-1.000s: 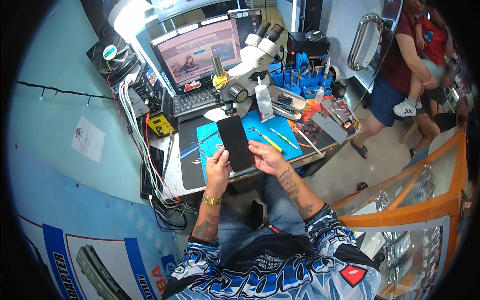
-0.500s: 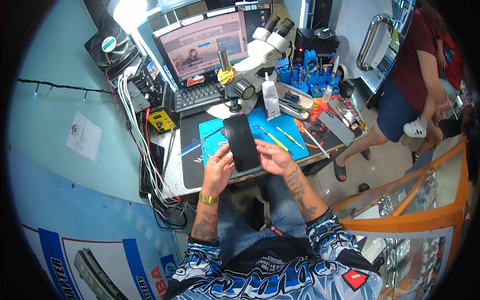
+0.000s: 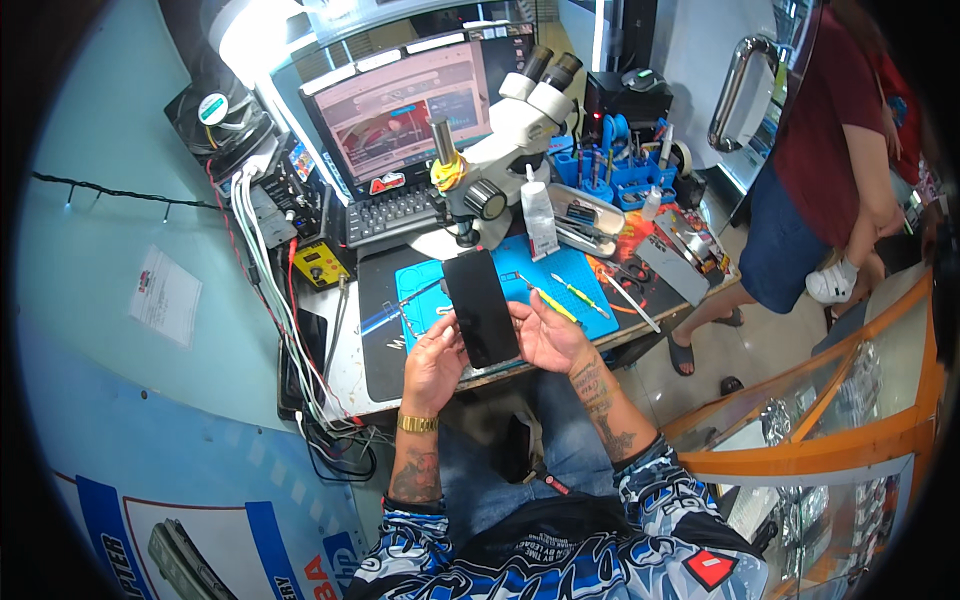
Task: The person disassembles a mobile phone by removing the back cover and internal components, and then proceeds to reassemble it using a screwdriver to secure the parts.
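Observation:
A black smartphone [image 3: 482, 308] is held upright between my two hands, over the near edge of the bench. My left hand [image 3: 435, 358] grips its left edge low down, fingers partly behind it. On the opposite edge, my right hand [image 3: 550, 332] has its fingers against the phone and its thumb raised off it. The dark face reflects faintly. Behind the phone lies a blue repair mat [image 3: 560, 278] with two yellow-green pen-like tools, one being a thin tool [image 3: 580, 295]. A white tube [image 3: 539, 215] stands by the mat's far edge.
A microscope [image 3: 505, 150] rises behind the mat, before a keyboard [image 3: 392, 218] and a lit monitor [image 3: 400, 110]. Cables [image 3: 262, 235] run down the left side. Blue tool holders [image 3: 640, 175] stand at the back right. Another person [image 3: 830, 140] stands right of the bench, beside a glass-and-wood case [image 3: 810, 455].
The phone has shifted slightly toward me and tilted, its face now glossier. My right thumb has lifted away from its edge. The picture on the monitor has changed.

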A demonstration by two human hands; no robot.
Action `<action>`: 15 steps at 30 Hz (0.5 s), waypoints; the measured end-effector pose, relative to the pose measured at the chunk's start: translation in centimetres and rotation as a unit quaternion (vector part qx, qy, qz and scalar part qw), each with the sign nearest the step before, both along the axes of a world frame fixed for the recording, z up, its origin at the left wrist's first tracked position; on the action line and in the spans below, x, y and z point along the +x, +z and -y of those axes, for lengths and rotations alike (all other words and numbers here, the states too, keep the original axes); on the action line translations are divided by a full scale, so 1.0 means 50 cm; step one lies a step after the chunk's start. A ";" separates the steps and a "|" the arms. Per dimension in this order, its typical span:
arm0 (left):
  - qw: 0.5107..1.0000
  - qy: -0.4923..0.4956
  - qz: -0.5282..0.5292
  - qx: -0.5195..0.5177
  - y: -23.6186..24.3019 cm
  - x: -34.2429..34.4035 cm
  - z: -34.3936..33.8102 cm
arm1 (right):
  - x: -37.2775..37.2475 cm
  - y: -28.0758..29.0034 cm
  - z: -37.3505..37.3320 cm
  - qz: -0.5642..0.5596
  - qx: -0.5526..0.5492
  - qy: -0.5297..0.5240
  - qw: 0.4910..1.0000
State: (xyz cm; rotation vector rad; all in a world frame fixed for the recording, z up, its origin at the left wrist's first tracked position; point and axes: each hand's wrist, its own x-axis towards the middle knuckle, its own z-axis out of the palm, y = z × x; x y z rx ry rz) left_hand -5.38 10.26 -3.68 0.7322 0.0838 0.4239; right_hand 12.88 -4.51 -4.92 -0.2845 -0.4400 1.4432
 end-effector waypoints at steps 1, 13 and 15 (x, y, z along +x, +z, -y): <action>1.000 -0.002 0.007 -0.001 0.000 0.001 0.000 | 0.000 0.001 0.001 0.000 -0.003 0.000 1.000; 1.000 -0.016 0.001 0.016 -0.004 -0.002 -0.004 | 0.000 -0.012 0.006 0.016 -0.013 -0.014 1.000; 1.000 -0.015 0.002 0.021 -0.005 -0.004 -0.004 | -0.003 -0.009 0.008 0.033 -0.023 -0.020 0.999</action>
